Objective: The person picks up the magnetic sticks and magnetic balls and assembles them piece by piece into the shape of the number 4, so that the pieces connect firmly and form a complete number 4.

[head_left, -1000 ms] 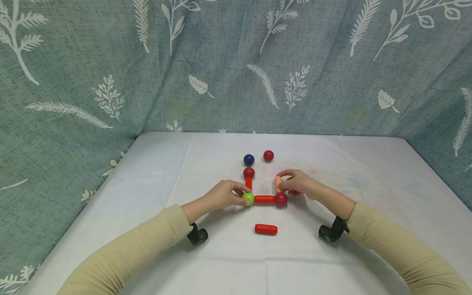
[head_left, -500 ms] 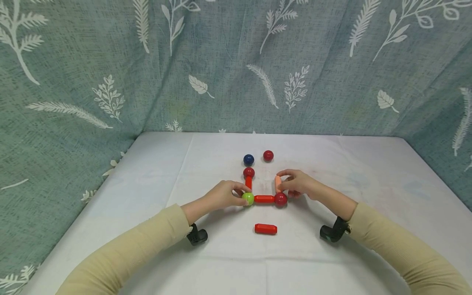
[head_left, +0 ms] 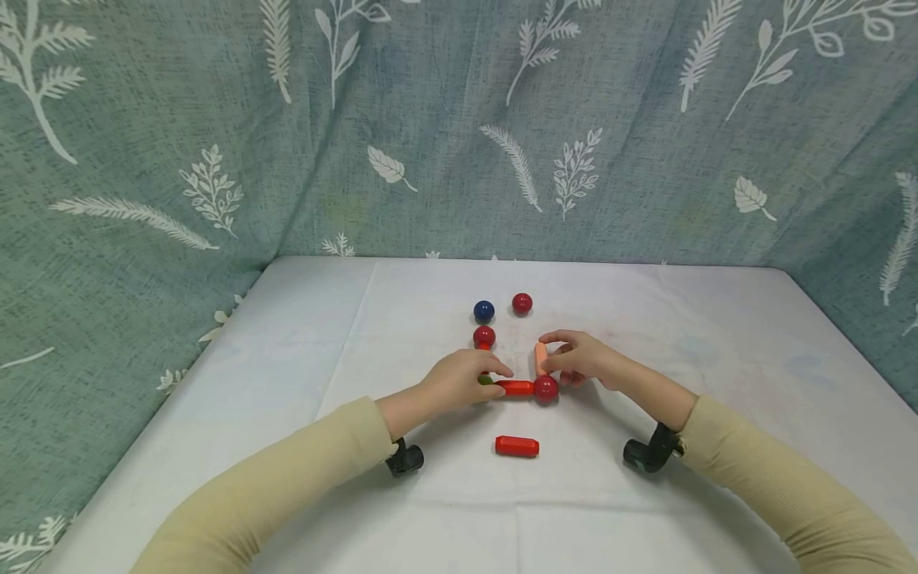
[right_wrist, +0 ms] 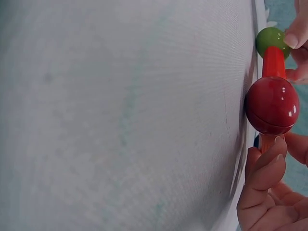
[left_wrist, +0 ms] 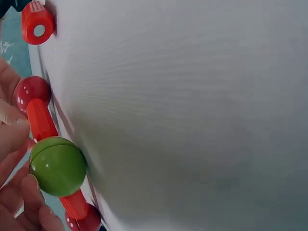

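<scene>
My left hand (head_left: 457,381) bends over the green ball (left_wrist: 57,166); its thumb and a finger reach the left end of a red toy stick (head_left: 519,388). Whether it pinches stick or ball is unclear. That stick joins the ball to a shiny red ball (right_wrist: 273,106) on the right. From the red ball an orange stick (head_left: 541,358) points away, pinched by my right hand (head_left: 586,356). Another red stick (left_wrist: 75,204) runs from the green ball to a far red ball (head_left: 484,336), mostly covered by my left hand in the head view.
A dark blue ball (head_left: 484,311) and a loose red ball (head_left: 522,303) lie beyond the joined pieces. Closer to me is a single red stick (head_left: 517,446). White cloth (head_left: 617,518) covers the table; a leaf-patterned curtain (head_left: 445,143) hangs behind.
My left hand, earlier pinching the green ball from its left side, has shifted right over it to the red stick's end. My right hand and the joined pieces look unmoved.
</scene>
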